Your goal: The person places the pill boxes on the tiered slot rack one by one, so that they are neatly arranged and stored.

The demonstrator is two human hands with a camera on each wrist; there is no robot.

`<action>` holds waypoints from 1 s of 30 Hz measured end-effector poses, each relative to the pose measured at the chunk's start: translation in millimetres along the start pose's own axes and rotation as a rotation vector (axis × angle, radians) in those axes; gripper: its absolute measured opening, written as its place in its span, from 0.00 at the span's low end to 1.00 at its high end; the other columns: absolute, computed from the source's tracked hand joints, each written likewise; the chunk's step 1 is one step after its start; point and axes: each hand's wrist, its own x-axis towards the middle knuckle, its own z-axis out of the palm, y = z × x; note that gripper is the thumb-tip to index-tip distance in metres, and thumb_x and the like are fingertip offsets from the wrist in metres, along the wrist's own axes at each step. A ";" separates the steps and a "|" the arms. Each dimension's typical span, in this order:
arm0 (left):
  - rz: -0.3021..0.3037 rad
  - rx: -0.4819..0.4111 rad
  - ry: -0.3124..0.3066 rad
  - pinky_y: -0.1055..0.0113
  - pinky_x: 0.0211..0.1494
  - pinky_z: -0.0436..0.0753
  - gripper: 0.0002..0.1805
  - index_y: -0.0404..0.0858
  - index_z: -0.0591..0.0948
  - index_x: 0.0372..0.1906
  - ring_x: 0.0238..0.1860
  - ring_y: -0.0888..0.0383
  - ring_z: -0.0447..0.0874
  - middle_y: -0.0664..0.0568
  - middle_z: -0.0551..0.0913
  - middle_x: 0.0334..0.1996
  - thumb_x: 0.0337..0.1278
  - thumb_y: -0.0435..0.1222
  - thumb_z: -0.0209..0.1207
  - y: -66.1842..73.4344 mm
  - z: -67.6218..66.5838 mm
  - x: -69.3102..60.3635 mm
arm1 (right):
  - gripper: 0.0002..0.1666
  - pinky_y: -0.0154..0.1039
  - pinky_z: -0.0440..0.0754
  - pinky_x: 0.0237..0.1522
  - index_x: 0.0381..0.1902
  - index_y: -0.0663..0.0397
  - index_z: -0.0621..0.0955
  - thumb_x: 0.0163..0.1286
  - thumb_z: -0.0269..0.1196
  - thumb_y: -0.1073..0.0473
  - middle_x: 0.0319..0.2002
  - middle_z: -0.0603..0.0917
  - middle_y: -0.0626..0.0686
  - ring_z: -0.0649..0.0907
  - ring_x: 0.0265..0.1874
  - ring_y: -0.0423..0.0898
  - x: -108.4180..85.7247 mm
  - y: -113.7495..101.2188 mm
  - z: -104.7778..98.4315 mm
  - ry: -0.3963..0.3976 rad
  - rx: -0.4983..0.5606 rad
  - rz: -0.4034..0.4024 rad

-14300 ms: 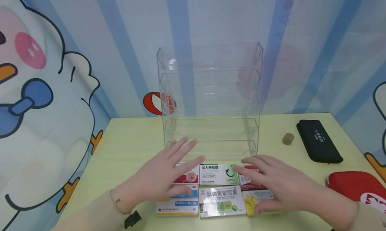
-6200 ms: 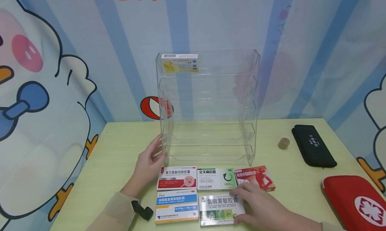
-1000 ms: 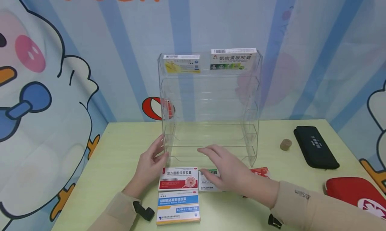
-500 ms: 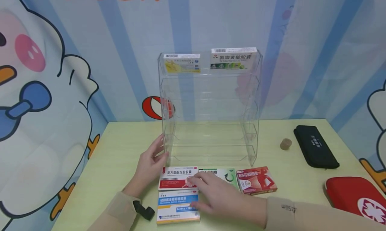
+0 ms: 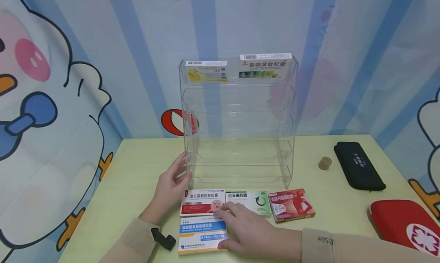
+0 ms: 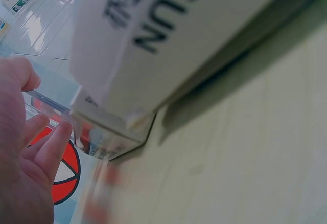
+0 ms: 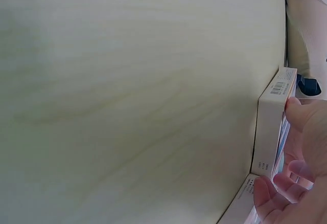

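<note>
The clear tiered rack (image 5: 240, 121) stands upright on the table, its left side edge gripped by my left hand (image 5: 170, 186), thumb in front and fingers behind. In the left wrist view, my left hand (image 6: 23, 142) pinches the clear panel. My right hand (image 5: 249, 230) holds the right end of a flat blue-and-white box (image 5: 197, 234) between thumb and fingers. The right wrist view has my right hand (image 7: 306, 147) at the corners of this box (image 7: 268, 127). Behind it lie a red-and-white box (image 5: 199, 204), a green-and-white box (image 5: 247, 198) and a red box (image 5: 291, 205).
On the rack's top tier stand a yellow-and-white box (image 5: 207, 72) at left and a white-and-green box (image 5: 264, 66) at right. A small brown cylinder (image 5: 324, 163), a black case (image 5: 359, 165) and a red pouch (image 5: 402, 225) lie at the right. A patterned cloth (image 5: 151, 64) hangs behind.
Compared with earlier, two boxes have moved from the table to the rack's top tier. My right hand has come down from before the rack to the blue-and-white box. The left hand keeps its grip.
</note>
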 end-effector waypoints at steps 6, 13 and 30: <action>0.011 -0.010 -0.002 0.53 0.69 0.89 0.41 0.52 0.64 0.88 0.75 0.41 0.83 0.44 0.77 0.80 0.77 0.33 0.64 2.3 -0.5 1.0 | 0.45 0.45 0.86 0.73 0.80 0.36 0.74 0.73 0.69 0.27 0.72 0.78 0.42 0.80 0.67 0.40 -2.9 0.4 1.1 -0.037 0.049 0.015; -0.011 -0.001 0.000 0.54 0.70 0.88 0.41 0.55 0.64 0.88 0.76 0.42 0.82 0.46 0.76 0.81 0.78 0.34 0.64 3.6 -0.6 0.8 | 0.46 0.43 0.86 0.73 0.81 0.36 0.74 0.72 0.69 0.27 0.72 0.78 0.42 0.79 0.64 0.38 -7.2 1.0 1.9 -0.074 0.103 0.015; -0.032 0.011 -0.004 0.54 0.71 0.88 0.41 0.65 0.63 0.87 0.76 0.43 0.82 0.47 0.76 0.81 0.79 0.36 0.64 -0.8 -0.1 1.5 | 0.49 0.43 0.87 0.72 0.80 0.34 0.74 0.67 0.73 0.27 0.71 0.78 0.40 0.79 0.59 0.34 -11.3 0.5 0.2 -0.111 0.250 0.101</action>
